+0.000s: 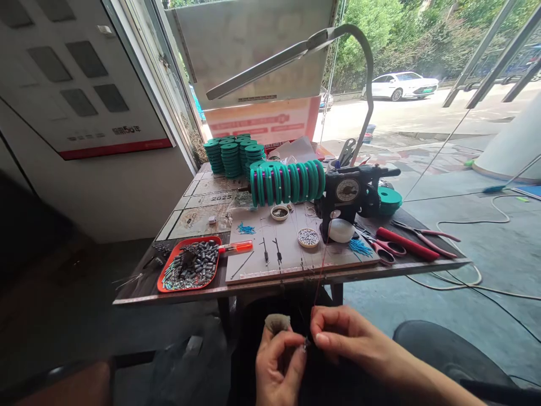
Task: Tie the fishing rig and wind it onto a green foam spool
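**Knot in hand, spools waiting**

Both hands meet below the counter [291, 279] edge: left hand [276, 363] fingers pinched shut on a tiny metal piece [305, 342], right hand [338, 332] pinching the thin line [318, 276] that runs up toward the winder [349, 194]. Judging by this, tying is midway; the red tray [190, 264] remains full.

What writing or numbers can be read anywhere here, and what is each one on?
"2025": on a printed card lying on the table, behind the white board.
Grey characters on the wall panel above its red stripe: too blurred to read.
White text on the red banner behind the green spools: too small to read.
Dial on the black winder: marks unreadable.
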Demonstrator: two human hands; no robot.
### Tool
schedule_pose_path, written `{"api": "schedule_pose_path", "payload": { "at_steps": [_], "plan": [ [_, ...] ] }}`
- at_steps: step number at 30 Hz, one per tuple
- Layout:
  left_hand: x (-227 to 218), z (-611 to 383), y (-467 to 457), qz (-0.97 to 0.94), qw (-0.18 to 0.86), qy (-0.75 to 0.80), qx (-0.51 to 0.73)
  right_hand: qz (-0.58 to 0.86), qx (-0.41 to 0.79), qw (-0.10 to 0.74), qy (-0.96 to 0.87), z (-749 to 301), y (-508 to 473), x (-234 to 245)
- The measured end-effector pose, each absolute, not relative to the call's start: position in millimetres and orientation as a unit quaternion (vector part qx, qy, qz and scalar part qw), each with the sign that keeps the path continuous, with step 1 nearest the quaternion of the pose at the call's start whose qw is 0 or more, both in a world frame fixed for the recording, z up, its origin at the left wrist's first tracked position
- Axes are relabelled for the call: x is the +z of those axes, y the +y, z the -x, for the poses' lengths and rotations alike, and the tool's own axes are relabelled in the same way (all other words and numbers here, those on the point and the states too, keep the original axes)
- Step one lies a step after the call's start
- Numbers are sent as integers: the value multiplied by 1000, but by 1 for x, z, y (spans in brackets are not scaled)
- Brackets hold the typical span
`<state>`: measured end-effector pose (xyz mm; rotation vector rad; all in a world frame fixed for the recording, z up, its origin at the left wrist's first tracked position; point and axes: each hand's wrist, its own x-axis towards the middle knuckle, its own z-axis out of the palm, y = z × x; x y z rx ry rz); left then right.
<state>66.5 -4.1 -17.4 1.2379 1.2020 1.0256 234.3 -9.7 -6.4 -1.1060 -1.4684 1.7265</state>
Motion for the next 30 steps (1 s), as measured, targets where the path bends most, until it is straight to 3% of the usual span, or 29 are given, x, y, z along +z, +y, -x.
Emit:
{"api": "schedule_pose_path", "payload": {
  "at_steps": [11,24,30],
  "plan": [
    [-16,-68,-6,-514,523,521,437,468,309,58,-826,-242,13,51],
    [-17,-67,-6,-506,539,520,427,460,253,-100,-845,-236,22,71],
    [-18,-66,-4,-515,534,516,428,453,240,-119,-850,-235,25,72]
  ]
}}
